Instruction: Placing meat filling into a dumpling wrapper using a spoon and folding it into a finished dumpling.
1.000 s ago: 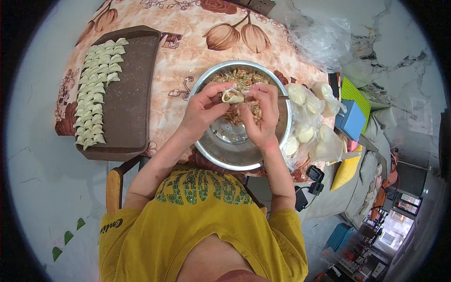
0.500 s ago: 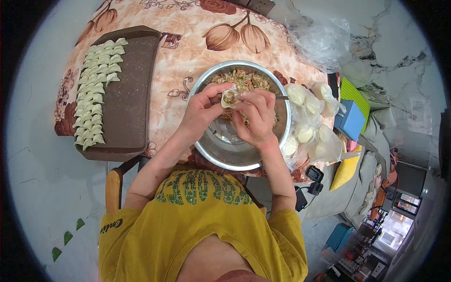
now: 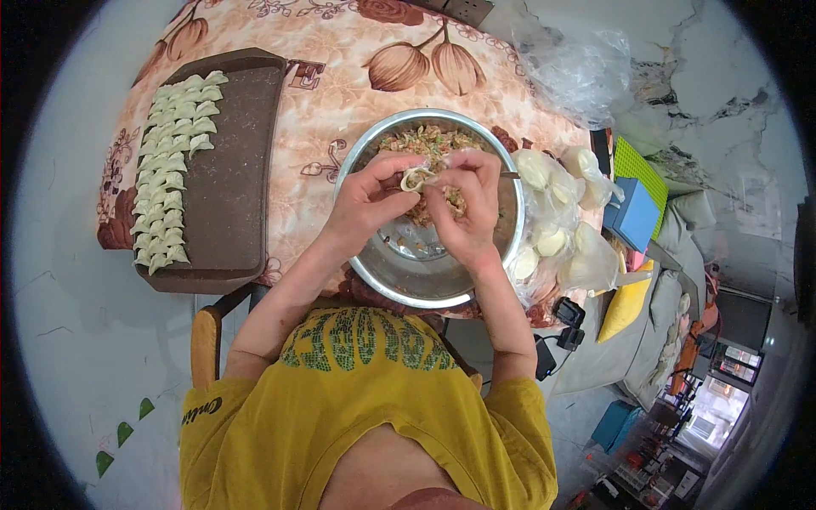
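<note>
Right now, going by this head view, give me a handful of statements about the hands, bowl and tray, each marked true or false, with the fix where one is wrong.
1. The left hand and the right hand both hold one dumpling wrapper over the metal bowl. True.
2. That wrapper is folded fully shut. False: its rim stands open.
3. Folded dumplings lie in rows along the left side of the brown tray. True.
4. The tray is to the right of the bowl. False: it is to the left.
5. The bowl is empty. False: chopped filling lies in it.
6. A blue box is to the right of the bowl. True.
</note>
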A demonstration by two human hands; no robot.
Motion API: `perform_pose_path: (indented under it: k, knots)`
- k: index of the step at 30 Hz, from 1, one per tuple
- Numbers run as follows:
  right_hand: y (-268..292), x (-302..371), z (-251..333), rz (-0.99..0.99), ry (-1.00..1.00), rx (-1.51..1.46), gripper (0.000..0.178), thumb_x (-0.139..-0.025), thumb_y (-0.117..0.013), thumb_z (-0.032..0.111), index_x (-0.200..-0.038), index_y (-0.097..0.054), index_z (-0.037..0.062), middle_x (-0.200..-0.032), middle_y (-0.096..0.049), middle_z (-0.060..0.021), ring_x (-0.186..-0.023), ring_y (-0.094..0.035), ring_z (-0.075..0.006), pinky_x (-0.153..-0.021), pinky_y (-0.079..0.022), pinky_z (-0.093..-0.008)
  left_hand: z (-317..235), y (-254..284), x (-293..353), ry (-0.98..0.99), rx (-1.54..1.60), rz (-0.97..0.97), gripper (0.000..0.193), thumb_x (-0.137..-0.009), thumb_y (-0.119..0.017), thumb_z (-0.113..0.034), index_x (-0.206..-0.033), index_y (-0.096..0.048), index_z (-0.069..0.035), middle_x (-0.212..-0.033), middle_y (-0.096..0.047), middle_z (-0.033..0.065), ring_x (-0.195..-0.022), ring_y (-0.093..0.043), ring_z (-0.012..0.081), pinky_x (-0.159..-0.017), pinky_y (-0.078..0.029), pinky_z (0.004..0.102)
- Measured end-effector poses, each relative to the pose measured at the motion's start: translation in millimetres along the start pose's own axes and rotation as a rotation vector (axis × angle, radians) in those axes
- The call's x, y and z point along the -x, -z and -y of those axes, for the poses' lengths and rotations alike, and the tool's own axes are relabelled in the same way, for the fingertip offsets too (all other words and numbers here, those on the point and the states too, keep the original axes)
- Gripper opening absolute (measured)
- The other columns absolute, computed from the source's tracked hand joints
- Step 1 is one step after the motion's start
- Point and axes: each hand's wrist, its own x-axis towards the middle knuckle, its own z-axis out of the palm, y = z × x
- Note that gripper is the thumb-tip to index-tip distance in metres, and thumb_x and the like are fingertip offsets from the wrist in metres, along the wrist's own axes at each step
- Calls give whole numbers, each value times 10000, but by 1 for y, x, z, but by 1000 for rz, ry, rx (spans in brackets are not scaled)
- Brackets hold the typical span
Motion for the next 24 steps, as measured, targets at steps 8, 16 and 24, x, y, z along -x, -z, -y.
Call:
perform_pose_path:
  k: [8, 16, 24]
  knots:
    - [-2, 0, -1, -15, -79, -52, 303, -756, -749, -57, -1013, -620, 40, -1139, -547, -151, -1055, -553, -292, -911, -461, -382, 3, -5, -1, -128, -147, -40, 396, -940, -684, 10, -1329, -645, -53, -1347, -554, 38, -1117, -597, 74, -882, -533, 215]
    - [-4, 2, 0, 17, -185, -189, 327, -794, -751, -34, -1071, -588, 26, -1122, -554, -155, -902, -593, -246, -698, -501, -315, 2, -4, -3, -24, 90, -231, 293, -977, -628, -7, -1268, -666, 8, -1266, -654, 84, -1103, -650, 153, -955, -553, 302]
    - [-6, 1, 0, 114, -112, -32, 301, -796, -758, -2, -1039, -582, 20, -933, -568, -136, -739, -591, -258, -631, -481, -353, 3, -3, -3, -28, 42, -284, 299, -969, -628, 11, -1265, -673, 5, -1276, -663, 83, -1097, -656, 148, -938, -578, 309]
